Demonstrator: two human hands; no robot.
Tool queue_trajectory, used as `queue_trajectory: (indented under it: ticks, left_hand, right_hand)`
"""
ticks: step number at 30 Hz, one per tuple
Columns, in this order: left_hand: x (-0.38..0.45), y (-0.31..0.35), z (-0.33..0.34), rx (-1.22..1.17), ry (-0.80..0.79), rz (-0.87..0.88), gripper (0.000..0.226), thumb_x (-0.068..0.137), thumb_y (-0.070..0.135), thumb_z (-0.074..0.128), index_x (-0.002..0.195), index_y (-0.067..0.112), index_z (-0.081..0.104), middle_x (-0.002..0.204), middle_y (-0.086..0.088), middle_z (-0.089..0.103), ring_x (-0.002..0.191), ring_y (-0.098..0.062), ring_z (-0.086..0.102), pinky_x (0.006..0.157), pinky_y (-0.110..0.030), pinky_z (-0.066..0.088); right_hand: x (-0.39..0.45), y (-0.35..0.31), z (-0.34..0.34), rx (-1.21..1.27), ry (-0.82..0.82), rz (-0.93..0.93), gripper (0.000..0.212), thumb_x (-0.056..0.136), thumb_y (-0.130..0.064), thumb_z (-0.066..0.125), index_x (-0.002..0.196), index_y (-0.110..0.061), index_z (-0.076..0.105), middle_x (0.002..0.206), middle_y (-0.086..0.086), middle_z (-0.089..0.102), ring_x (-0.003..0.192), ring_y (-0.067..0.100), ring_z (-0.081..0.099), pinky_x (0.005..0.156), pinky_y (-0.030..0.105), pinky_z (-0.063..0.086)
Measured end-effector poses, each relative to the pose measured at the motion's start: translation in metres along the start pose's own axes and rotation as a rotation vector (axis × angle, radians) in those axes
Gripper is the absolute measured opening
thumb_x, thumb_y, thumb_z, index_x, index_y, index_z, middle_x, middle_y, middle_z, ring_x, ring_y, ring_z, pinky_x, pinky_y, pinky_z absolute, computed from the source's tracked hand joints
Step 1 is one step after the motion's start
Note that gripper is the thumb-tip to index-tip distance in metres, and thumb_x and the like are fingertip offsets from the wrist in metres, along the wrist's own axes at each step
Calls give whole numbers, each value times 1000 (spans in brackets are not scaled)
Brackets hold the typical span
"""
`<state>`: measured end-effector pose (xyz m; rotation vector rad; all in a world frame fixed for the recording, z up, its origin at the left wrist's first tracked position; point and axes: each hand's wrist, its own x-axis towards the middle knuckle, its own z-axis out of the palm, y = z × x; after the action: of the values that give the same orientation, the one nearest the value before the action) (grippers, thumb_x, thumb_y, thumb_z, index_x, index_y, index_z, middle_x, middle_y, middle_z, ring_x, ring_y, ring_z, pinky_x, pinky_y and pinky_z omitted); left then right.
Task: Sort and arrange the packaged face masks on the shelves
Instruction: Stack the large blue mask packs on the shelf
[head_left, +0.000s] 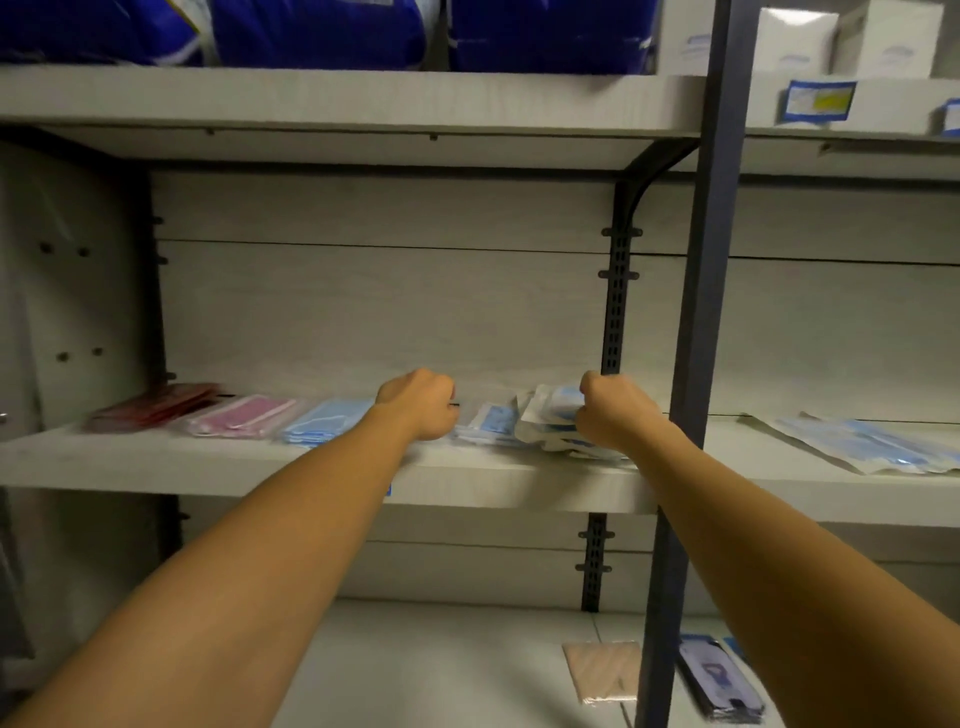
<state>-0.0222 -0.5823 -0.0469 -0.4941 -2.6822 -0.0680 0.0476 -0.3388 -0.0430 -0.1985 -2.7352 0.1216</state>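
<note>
Both forearms reaching to middle shelf (218, 462), left hand (418, 405) fingers curled, grasp indiscernible, right hand (615, 415) clutching blue mask packs (550, 415), pink pack (241, 415) and red pack (153, 408) at left, grey upright post (701, 312) beside right arm.

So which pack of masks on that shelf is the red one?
The red pack is the one farthest left on the middle shelf, right beside the pink pack. The other packs along that row are blue.

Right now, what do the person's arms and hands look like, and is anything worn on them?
Both forearms are bare up to the frame edge: no sleeves in view. The left hand and right hand show no gloves, and no watch or bracelet shows at the wrists. Fingers are turned away, so rings cannot be told.
</note>
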Motion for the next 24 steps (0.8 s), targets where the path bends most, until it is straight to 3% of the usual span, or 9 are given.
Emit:
queue_trajectory:
  ticks: [6, 12, 24]
  left_hand:
    - [-25, 29, -9, 38, 7, -51, 31, 97, 28, 50, 125, 20, 62, 126, -8, 63, 106, -31, 61, 84, -37, 53]
    - [-58, 53, -11, 20, -5, -70, 33, 96, 29, 50, 127, 20, 60, 128, -9, 61, 109, -32, 60, 86, -37, 53]
    - [-94, 89, -14, 0, -22, 24, 35, 96, 27, 48, 128, 19, 60, 126, -8, 61, 105, -30, 61, 87, -43, 55]
  right_hand:
    - [-26, 23, 6, 94, 28, -44, 35, 96, -13, 51, 130, -5, 48, 123, 17, 59, 104, 34, 59, 82, 43, 54]
    - [-51, 32, 1, 111, 54, -126, 36, 96, -11, 51, 131, -4, 46, 128, 16, 55, 108, 35, 57, 81, 42, 51]
    - [-102, 45, -12, 90, 1, -61, 36, 93, -11, 57, 128, -9, 50, 121, 13, 57, 102, 29, 58, 87, 41, 55]
